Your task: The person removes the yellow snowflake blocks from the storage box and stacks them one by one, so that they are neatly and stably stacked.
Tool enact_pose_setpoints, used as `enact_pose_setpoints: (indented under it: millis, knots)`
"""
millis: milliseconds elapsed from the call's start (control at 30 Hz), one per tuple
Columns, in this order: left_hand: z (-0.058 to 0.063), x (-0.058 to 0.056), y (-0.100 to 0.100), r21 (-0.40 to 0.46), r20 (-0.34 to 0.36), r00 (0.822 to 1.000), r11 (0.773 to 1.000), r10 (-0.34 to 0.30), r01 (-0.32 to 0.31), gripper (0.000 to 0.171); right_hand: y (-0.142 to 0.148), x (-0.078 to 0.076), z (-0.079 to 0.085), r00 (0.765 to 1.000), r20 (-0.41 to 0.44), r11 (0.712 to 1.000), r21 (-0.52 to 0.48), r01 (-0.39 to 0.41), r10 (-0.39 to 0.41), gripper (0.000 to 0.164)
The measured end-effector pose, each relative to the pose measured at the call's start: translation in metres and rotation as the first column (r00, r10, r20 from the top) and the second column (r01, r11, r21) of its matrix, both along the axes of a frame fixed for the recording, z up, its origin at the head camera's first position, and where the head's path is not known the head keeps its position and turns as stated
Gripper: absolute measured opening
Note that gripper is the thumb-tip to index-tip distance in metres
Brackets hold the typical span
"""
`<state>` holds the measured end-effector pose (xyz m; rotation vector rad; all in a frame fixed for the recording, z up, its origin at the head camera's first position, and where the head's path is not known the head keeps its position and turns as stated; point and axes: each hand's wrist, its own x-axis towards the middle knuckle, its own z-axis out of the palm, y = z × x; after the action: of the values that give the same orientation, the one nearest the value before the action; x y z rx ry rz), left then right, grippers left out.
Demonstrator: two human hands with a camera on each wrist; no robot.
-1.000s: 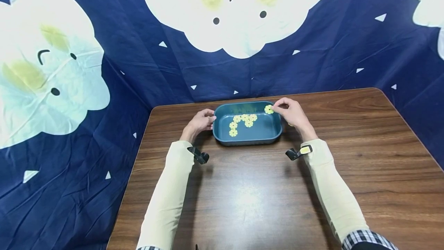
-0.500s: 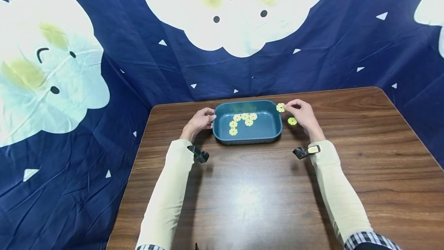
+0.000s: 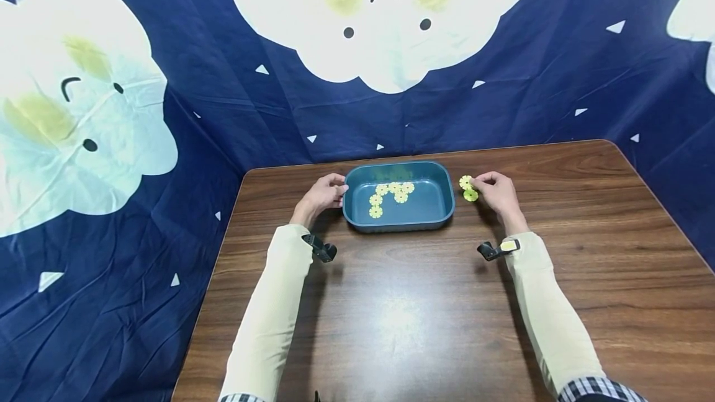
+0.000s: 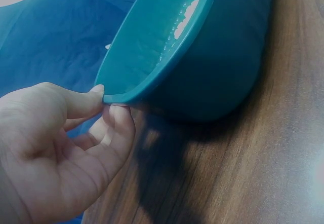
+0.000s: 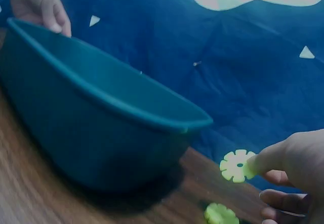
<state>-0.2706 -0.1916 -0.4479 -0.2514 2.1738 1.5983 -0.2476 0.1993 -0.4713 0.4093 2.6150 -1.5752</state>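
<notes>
A teal rectangular basin stands near the table's back edge, several yellow notched discs lying on its floor. My left hand pinches the basin's left rim; in the left wrist view the thumb is on top of the rim with fingers below. To the right of the basin, my right hand pinches one yellow notched disc with a small centre hole between thumb and finger. Just below it, a greener notched disc lies on the table.
The brown wood-grain table extends in front and to the right. Behind and to the left hangs a dark blue cloth with white clouds. A wrist camera sits on each sleeve.
My right hand has moved rightward with the yellow disc, from above the basin's right end to beside the basin, over the greener disc. The left hand keeps its place.
</notes>
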Motion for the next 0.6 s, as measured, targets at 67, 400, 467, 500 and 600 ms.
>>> enact_pose_setpoints:
  millis: [67, 400, 467, 500, 600]
  knots:
    - [0.0, 0.0, -0.001, -0.003, 0.0, 1.0, 1.0, -0.003, 0.003, 0.033, 0.002, 0.001, -0.002, 1.0, 0.024, 0.999, 0.041, -0.004, 0.003, 0.034]
    - [0.001, 0.001, -0.001, -0.026, 0.007, 1.0, 1.0, -0.013, 0.013, 0.032, 0.009, 0.005, -0.005, 0.997, 0.07, 0.981, 0.185, -0.058, 0.045, 0.032]
    - [0.005, 0.003, 0.001, -0.024, 0.017, 1.0, 1.0, -0.011, 0.012, 0.032, 0.01, 0.006, -0.005, 0.995, 0.078, 0.978, 0.195, -0.077, 0.063, 0.032]
    - [0.005, 0.003, 0.001, -0.023, 0.018, 1.0, 1.0, -0.011, 0.012, 0.032, 0.011, 0.006, -0.005, 0.994, 0.083, 0.976, 0.199, -0.085, 0.07, 0.031]
    - [0.005, 0.003, 0.001, -0.026, 0.018, 1.0, 1.0, -0.012, 0.012, 0.033, 0.012, 0.005, -0.006, 0.993, 0.085, 0.972, 0.212, -0.099, 0.083, 0.03]
